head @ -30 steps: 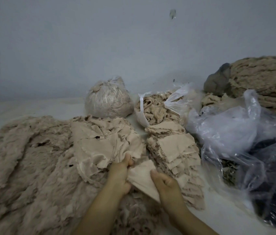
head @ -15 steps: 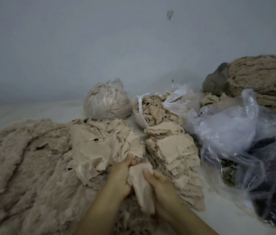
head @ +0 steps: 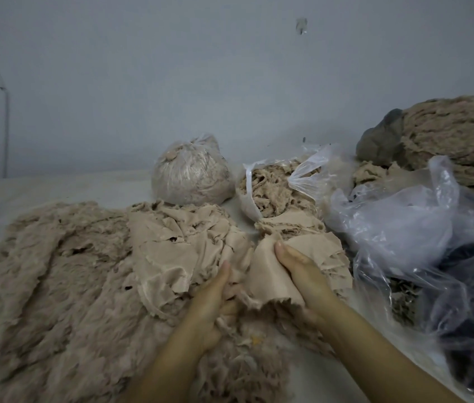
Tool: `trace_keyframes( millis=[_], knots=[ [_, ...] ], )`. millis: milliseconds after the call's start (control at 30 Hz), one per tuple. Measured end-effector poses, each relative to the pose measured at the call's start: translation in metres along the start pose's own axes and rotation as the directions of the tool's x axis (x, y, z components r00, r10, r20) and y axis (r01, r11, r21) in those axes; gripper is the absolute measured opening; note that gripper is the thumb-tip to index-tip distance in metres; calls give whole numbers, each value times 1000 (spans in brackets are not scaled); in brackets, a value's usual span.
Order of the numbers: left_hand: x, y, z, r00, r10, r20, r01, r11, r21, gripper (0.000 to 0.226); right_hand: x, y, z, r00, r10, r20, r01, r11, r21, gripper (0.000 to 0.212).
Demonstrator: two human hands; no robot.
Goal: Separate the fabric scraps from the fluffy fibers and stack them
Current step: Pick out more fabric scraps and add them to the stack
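Scrap [head: 270, 274]: beige, smooth, creased, frayed lower edge; held upright in right hand [head: 302, 271].
Stack [head: 329, 257]: beige scraps, layered, just beyond and right of that hand.
Loose scraps [head: 177, 245]: rumpled heap ahead of left hand [head: 212, 301].
Fibers [head: 49, 286]: fluffy beige mass, left of and under both hands.

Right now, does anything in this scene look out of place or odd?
One thing: a small yellow fleck lies in the beige fluffy fibers just below the left hand. Everything else there is beige, so its colour stands out. What it is cannot be told.

Dim, flat, bluish light; soft focus, faint shadows, wide-angle bending at edges.
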State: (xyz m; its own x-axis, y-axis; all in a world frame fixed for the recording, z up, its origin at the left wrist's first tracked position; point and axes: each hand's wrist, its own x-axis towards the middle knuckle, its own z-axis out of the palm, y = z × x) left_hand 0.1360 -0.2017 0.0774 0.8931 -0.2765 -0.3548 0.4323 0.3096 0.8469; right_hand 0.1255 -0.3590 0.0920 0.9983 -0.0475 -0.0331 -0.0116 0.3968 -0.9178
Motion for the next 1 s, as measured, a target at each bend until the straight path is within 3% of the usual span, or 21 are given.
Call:
trace_keyframes(
  millis=[100, 267, 367, 500, 667, 800, 867, 1000],
  knots=[
    [-1, -3, 8, 995, 27, 96, -27, 1000, -5, 22, 11, -3, -1, 997, -72, -11, 69, 985, -161, 28],
    [7, -4, 4, 992, 115, 42, -115, 993, 1, 24, 25, -2, -14, 919, -370, -137, 249, 814, -526, 34],
    [10, -4, 1, 986, 128, 105, -133, 990, 49, 31, 32, -5, -23, 879, -452, -153, 284, 753, -594, 32],
    [14, -6, -4, 986, 141, 88, -147, 987, 58, 26, 39, -12, -33, 845, -506, -171, 286, 699, -656, 27],
    [15, -8, -17, 989, 138, 51, -144, 982, 125, 4, 54, -30, -51, 825, -504, -257, 232, 716, -659, 22],
    [11, -11, -24, 1000, 1, 30, -9, 964, 265, 24, 64, -44, -71, 843, -472, -256, 97, 602, -792, 31],
    [9, -12, -19, 995, -87, 39, 74, 959, 275, 36, 65, -45, -78, 857, -442, -266, 68, 607, -792, 43],
    [25, -8, 4, 992, -127, 25, 125, 990, 66, 47, 63, -41, -76, 876, -388, -288, 43, 657, -752, 45]
  ],
)
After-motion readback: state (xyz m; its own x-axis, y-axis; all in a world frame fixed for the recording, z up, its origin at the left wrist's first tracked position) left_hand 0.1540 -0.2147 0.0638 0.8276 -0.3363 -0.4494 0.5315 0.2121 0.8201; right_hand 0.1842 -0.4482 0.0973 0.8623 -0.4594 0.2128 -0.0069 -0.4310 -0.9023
